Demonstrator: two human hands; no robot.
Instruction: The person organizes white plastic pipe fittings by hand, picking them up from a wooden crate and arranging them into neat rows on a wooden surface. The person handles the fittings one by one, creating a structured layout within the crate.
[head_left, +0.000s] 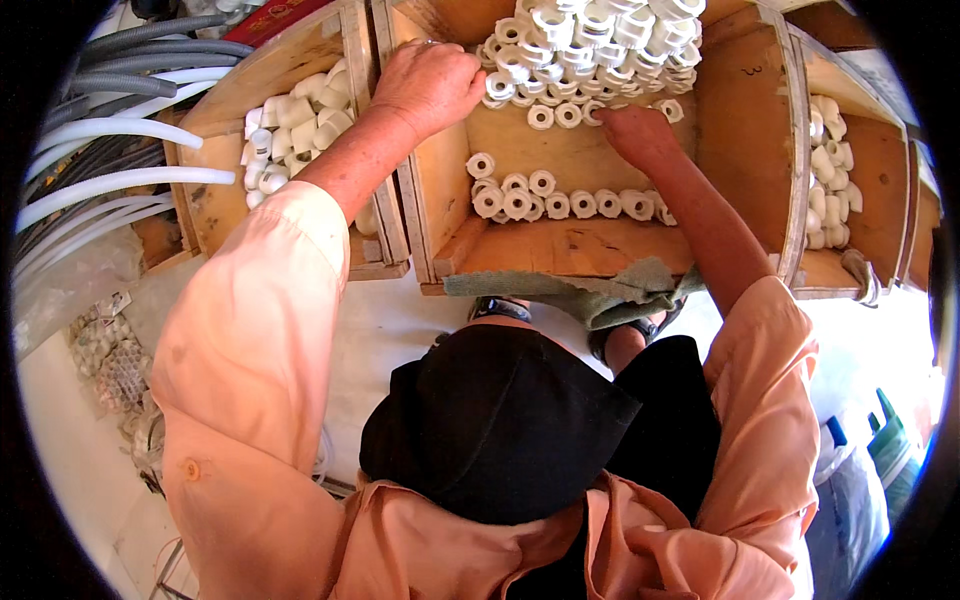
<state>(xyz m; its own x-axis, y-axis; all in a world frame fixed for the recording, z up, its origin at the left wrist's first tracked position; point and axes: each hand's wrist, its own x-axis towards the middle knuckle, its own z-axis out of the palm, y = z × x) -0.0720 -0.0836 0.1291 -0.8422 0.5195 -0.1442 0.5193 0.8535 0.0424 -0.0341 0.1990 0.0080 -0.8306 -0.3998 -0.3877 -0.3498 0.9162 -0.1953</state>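
White plastic pipe fittings (568, 115) lie in a wooden bin (585, 247), stacked high at its back and lined up in a low row (583, 204) near its front. At the short row before the stack, my right hand (639, 136) has its fingertips on one ring-shaped fitting (592, 112). My left hand (431, 84) is curled over the bin's left wall, close to the stack; its fingers are bent under, and whether it holds anything is hidden.
Wooden bins with white elbow fittings stand left (304, 120) and right (831, 176). Corrugated plastic hoses (135, 176) reach in from the far left. A green cloth (570, 292) hangs over the middle bin's front edge. Bagged items (855, 480) stand at the lower right.
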